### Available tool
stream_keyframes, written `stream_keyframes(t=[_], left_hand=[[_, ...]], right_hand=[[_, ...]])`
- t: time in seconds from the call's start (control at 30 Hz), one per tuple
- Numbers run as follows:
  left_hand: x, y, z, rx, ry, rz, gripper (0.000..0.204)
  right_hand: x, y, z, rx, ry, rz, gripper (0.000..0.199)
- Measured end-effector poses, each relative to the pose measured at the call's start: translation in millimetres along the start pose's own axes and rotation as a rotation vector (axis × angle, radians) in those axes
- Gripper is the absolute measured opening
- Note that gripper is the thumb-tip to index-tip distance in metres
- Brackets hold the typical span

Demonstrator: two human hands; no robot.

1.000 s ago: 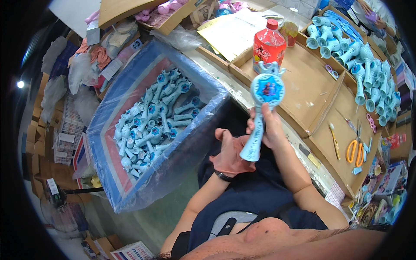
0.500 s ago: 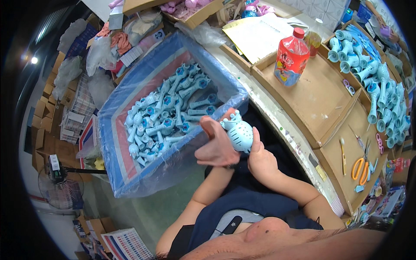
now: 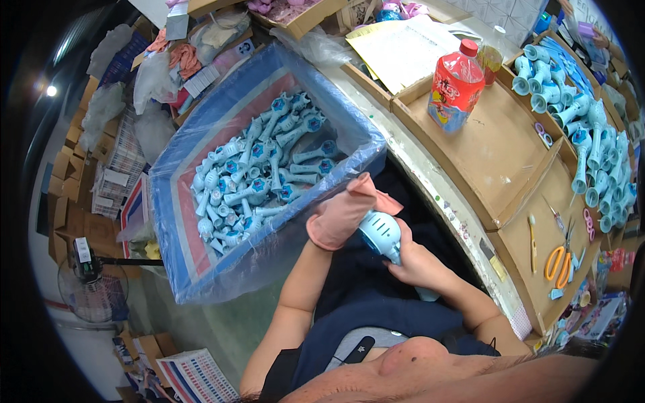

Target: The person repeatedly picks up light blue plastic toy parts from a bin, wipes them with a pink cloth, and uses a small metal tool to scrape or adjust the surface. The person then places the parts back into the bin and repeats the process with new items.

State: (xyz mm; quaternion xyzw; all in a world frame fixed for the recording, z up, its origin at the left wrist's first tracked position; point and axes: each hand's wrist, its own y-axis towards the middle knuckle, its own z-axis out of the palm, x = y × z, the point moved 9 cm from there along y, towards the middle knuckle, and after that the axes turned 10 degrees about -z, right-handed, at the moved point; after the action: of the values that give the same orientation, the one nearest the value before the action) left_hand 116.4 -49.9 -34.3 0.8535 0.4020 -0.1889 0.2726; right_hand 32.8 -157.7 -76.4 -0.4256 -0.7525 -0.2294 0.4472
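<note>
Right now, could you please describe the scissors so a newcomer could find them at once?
Start at the cardboard work trays along the bench on the person's right. On the nearer tray, past the red bottle, lie the scissors, the only tool with orange loop handles.

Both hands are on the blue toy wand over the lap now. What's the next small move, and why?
Probably ease the left hand, in its pink glove, off the toy wand and let the right hand carry it to the plastic-lined box at the left. The wand's round head looks whole, and many like wands already lie in that box.
</note>
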Motion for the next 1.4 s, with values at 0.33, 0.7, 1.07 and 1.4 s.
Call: stream_keyframes(t=[0.33,0.7,1.07,1.4], left_hand=[[-1.2,9.6,-0.6,0.055,-0.884,-0.192,0.029],[17.0,-0.7,4.1,0.003,-0.814,-0.468,0.037],[2.3,8.1,-12.2,-0.083,-0.814,-0.534,0.036],[-62.9,-9.8,-2.7,0.169,-0.355,-0.218,0.053]], right_hand=[[2.6,-1.9,-8.1,0.032,-0.042,0.081,0.089],[-6.1,-5.7,-5.4,0.049,-0.169,0.168,0.089],[-13.9,-0.8,-28.5,-0.301,0.092,-0.218,0.083],[-103.4,21.9,10.9,-0.523,0.33,-0.353,0.06]])
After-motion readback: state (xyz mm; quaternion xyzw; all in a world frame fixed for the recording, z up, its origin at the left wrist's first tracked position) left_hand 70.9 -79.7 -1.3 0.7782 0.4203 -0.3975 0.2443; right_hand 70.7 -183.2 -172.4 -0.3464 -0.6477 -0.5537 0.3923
